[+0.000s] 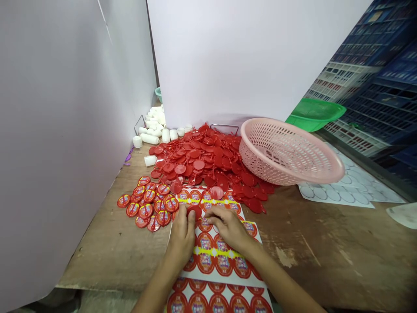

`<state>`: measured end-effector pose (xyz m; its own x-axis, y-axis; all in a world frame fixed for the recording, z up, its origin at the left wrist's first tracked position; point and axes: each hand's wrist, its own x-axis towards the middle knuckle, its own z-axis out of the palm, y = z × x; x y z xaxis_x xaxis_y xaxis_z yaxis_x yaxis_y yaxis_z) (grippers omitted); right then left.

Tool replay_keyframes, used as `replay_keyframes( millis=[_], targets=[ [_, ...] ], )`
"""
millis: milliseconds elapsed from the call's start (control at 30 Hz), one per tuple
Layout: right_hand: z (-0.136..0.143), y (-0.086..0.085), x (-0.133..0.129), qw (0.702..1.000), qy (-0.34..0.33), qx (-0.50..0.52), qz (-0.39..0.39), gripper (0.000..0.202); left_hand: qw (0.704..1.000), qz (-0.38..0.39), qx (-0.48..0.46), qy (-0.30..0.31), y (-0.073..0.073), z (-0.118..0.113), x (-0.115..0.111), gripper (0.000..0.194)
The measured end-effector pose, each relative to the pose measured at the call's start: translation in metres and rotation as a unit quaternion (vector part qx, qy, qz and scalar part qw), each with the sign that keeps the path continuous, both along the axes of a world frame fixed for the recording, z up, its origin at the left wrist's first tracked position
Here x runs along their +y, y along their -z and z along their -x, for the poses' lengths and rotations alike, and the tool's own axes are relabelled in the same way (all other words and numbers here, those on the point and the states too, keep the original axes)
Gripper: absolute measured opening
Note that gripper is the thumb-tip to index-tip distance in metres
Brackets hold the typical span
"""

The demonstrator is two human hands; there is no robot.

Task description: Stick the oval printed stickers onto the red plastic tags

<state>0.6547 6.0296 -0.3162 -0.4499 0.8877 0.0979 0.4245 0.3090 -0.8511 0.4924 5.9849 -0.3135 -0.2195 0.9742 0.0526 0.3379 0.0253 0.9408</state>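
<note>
My left hand [183, 232] grips a round red plastic disc [194, 211] between thumb and fingers, above the printed sticker sheets [202, 273]. Facing it, my right hand [230, 227] is closed, its fingertips pinched low over the same sheets. Whatever lies in that pinch is too small to make out. The sheets carry rows of round red stickers with yellow bands. Beyond my hands rises a large heap of red discs with thin stems [208, 152]. To the left sits a small pile of discs bearing the round stickers [149, 204].
A pink plastic basket [293, 174] rests tilted at the heap's right. White cylinders [150, 139] lie at the back left. Pale panels [254, 61] stand behind and on the left. A green basin [312, 113], stacked crates [384, 87] and a sheet with circle outlines [345, 184] are on the right.
</note>
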Motion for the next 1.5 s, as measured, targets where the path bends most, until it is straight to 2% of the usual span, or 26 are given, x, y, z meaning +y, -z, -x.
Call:
replay_keyframes(
  millis=[100, 267, 367, 433, 500, 567, 600, 667, 733, 800, 867, 933, 1000, 1167, 1367, 1500],
  targets=[
    [0.003, 0.003, -0.003, 1.0, 0.014, -0.001, -0.01, 0.016, 1.0, 0.0, 0.023, 0.01, 0.003, 0.0, 0.002, 0.022],
    [0.006, 0.0, -0.006, 0.996, 0.032, -0.071, -0.03, 0.013, 0.999, -0.009, 0.044, 0.022, 0.007, 0.001, 0.002, 0.021],
    [0.007, 0.0, -0.007, 0.995, 0.024, -0.081, -0.057, 0.015, 0.998, -0.018, 0.059, 0.005, 0.002, 0.001, 0.0, 0.021],
    [0.008, 0.004, -0.009, 0.99, 0.033, -0.084, -0.106, 0.017, 0.997, -0.045, 0.055, -0.015, -0.003, -0.002, -0.002, 0.021],
    [0.011, 0.009, -0.012, 0.98, 0.051, -0.099, -0.166, 0.018, 0.999, -0.047, -0.013, -0.024, -0.005, -0.006, -0.004, 0.022],
    [0.012, 0.013, -0.015, 0.97, 0.051, -0.121, -0.207, 0.022, 0.987, -0.014, -0.151, -0.044, -0.003, -0.012, -0.004, 0.024],
    [0.012, 0.014, -0.017, 0.968, 0.039, -0.129, -0.212, 0.024, 0.972, 0.005, -0.228, -0.062, 0.001, -0.014, -0.003, 0.025],
    [0.009, 0.013, -0.021, 0.974, 0.015, -0.123, -0.192, 0.026, 0.931, 0.026, -0.35, -0.098, 0.008, -0.017, 0.0, 0.027],
    [0.003, 0.008, -0.025, 0.99, 0.015, -0.056, -0.129, 0.024, 0.904, 0.032, -0.411, -0.116, 0.014, -0.017, 0.002, 0.028],
    [-0.004, 0.002, -0.026, 0.996, 0.046, 0.063, -0.033, 0.016, 0.899, 0.045, -0.42, -0.117, 0.015, -0.015, 0.002, 0.029],
    [-0.009, -0.005, -0.025, 0.982, 0.084, 0.16, 0.048, 0.009, 0.905, 0.066, -0.407, -0.106, 0.012, -0.015, 0.0, 0.035],
    [-0.009, -0.011, -0.023, 0.973, 0.096, 0.193, 0.084, 0.009, 0.913, 0.082, -0.389, -0.093, 0.007, -0.017, -0.002, 0.048],
    [-0.003, -0.017, -0.021, 0.974, 0.079, 0.187, 0.097, 0.001, 0.917, 0.078, -0.379, -0.093, 0.005, -0.019, -0.004, 0.053],
    [0.018, -0.027, -0.014, 0.979, 0.05, 0.155, 0.127, 0.044, 0.908, 0.061, -0.408, -0.067, 0.006, -0.02, -0.006, 0.044],
    [0.027, -0.027, -0.008, 0.996, 0.075, 0.022, 0.051, 0.044, 0.914, 0.071, -0.393, -0.068, 0.009, -0.019, -0.007, 0.043],
    [0.027, -0.028, -0.006, 0.996, 0.081, -0.015, 0.032, 0.041, 0.904, 0.082, -0.415, -0.053, 0.01, -0.018, -0.006, 0.045]
  ],
)
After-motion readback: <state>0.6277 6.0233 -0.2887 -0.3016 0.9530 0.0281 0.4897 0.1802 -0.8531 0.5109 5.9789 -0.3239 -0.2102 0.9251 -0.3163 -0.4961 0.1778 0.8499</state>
